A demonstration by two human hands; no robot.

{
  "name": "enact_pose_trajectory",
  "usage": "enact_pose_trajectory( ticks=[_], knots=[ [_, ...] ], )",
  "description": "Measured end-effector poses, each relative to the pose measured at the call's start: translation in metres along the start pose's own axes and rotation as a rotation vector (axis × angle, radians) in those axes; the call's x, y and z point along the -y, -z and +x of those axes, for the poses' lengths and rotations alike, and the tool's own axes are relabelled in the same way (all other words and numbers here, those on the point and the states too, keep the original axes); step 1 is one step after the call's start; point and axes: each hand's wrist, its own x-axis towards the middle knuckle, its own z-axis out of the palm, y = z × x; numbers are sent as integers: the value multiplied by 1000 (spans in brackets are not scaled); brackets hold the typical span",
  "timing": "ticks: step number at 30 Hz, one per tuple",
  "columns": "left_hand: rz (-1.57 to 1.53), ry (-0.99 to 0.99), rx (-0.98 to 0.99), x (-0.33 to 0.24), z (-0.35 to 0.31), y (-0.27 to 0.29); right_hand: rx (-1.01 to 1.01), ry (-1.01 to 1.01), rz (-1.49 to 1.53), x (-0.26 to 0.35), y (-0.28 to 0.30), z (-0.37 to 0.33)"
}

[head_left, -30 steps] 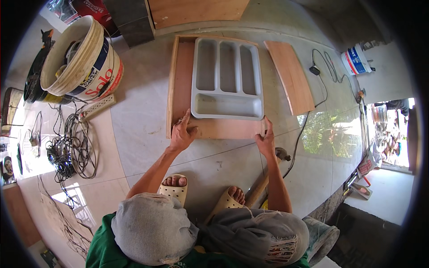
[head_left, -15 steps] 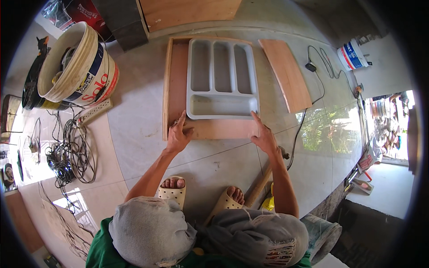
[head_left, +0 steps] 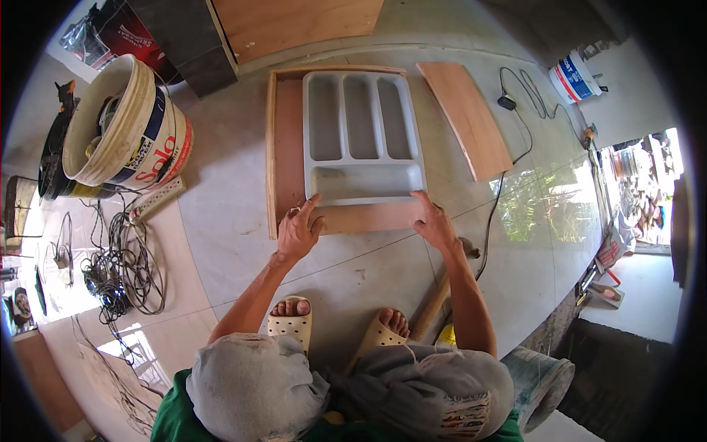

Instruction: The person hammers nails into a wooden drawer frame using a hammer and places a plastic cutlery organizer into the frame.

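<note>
Looking down past the jeans (head_left: 250,383) at the bottom of the frame, I see pale sandals (head_left: 291,328), with a hammer (head_left: 431,309) lying partly hidden by the right arm (head_left: 473,313). Beyond them, near mid-frame, the left hand (head_left: 298,232) and right hand (head_left: 437,225) reach up to the grey tray (head_left: 364,163), each with a forefinger at a near corner. Forefinger and thumb stand apart on both, so I read contact without a clamp; what the curled fingers bear on I cannot tell. The tray lies straight ahead of the hands, in the upper middle of the frame, its long axis running up and away from them. Neither hand is clearly nearer: its near edge spans from one to the other. It sits toward the right of the wooden box (head_left: 289,140), leaving bare strips at left and near side. Near the box, upper right, lies a board (head_left: 468,121). Farther out I have a bucket (head_left: 151,147) upper left and plywood (head_left: 294,26) along the top.
</note>
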Motion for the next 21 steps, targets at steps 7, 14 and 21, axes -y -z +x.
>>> enact_pose_trajectory(
  ticks=[7, 14, 21],
  knots=[
    [39, 59, 81, 0, -17, 8, -2, -21, -29, 0, -2, -10],
    [127, 62, 153, 11, -28, 3, 33, -15, 69, -7, 3, -10],
    [146, -39, 156, 7, -25, 8, 74, -37, 144, -2, 10, -13]
  ],
)
